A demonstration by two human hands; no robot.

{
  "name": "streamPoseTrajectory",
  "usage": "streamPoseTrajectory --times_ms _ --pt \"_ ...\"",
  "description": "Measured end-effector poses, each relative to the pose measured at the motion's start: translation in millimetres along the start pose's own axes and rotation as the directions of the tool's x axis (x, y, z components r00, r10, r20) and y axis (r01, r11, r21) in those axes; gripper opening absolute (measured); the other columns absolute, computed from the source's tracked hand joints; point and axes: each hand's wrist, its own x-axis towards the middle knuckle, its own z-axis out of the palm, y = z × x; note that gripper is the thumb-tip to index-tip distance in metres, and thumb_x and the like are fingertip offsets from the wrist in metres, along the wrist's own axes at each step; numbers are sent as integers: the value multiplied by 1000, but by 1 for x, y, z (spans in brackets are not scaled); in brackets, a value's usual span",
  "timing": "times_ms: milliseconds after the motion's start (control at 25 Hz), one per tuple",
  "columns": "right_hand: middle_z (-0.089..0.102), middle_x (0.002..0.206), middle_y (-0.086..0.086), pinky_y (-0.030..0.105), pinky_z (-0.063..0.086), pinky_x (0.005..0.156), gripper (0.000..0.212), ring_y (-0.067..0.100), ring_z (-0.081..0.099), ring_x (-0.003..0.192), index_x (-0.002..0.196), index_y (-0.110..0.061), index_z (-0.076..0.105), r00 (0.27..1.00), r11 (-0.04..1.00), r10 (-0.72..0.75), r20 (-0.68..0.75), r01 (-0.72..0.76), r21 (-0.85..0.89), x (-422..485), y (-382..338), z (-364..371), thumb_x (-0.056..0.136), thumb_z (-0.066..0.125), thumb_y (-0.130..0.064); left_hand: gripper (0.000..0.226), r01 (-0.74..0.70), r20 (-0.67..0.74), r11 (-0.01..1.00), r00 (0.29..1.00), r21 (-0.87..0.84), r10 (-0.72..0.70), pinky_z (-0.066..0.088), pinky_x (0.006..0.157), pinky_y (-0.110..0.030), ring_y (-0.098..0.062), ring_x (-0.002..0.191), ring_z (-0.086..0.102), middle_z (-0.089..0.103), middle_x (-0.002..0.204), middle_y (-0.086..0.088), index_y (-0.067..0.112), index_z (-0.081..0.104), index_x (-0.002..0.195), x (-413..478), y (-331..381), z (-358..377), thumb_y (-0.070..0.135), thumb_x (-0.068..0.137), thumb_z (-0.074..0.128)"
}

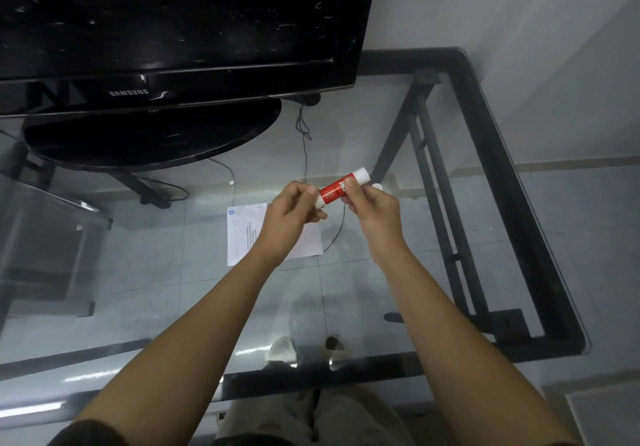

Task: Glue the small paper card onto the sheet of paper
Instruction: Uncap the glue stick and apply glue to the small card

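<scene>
A red and white glue stick (334,190) is held in the air above the glass table, tilted up to the right. My left hand (292,210) pinches its lower white end. My right hand (369,212) grips its red body near the upper end. Below the hands a white sheet of paper (242,234) with a blue logo and printed lines lies flat on the glass; my left wrist covers its middle. A white corner (310,243) shows to the right of the wrist. I cannot pick out a separate small card.
A black Samsung television (173,30) on an oval base (152,134) stands at the back left. The glass tabletop has a black metal frame (485,155) along the right and front. Thin black cables (304,141) run behind the hands.
</scene>
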Motion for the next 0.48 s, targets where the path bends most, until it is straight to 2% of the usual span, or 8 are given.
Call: streamPoseTrajectory --times_ms 80,160,280,320,400,480 --pt "72 76 -19 35 49 93 15 6 67 86 73 -38 72 1000 1000 8 -13 -8 6 0 1 1 80 63 -47 6 -11 5 1000 1000 9 11 52 76 -25 -16 81 67 64 93 -8 15 58 89 4 0 -6 21 91 58" --pt "71 73 -20 32 49 91 15 4 67 84 72 -37 71 999 999 28 -38 -27 17 -1 2 2 79 64 -47 8 -56 -3 995 998 77 57 50 77 -26 -19 86 62 64 96 -14 18 58 87 3 6 -6 18 85 66" --pt "72 73 -20 27 50 87 14 2 67 83 74 -34 70 998 998 44 -46 -42 39 -1 2 2 78 64 -46 21 -206 -13 931 975 301 220 48 82 -19 -12 90 57 56 95 2 21 54 89 2 4 -4 12 80 70" --pt "72 74 -19 24 50 85 14 2 67 83 76 -33 70 998 998 41 -39 -39 43 -1 2 2 79 64 -45 24 -208 -16 922 974 328 225 48 83 -17 -10 91 57 54 97 7 20 52 95 1 3 -3 14 81 70" --pt "72 75 -17 21 49 82 15 3 67 84 81 -29 71 999 998 28 -24 -27 50 -1 2 -1 81 64 -42 23 -56 -15 982 998 179 60 51 80 -16 -10 90 62 56 104 7 22 49 107 1 5 -4 26 88 61" --pt "72 76 -17 23 49 84 17 4 67 85 84 -28 71 1000 999 24 -16 -24 38 0 1 -3 81 63 -42 15 112 50 994 993 -13 -111 52 73 -18 -12 80 68 65 97 -3 19 54 104 2 7 -6 30 95 49"
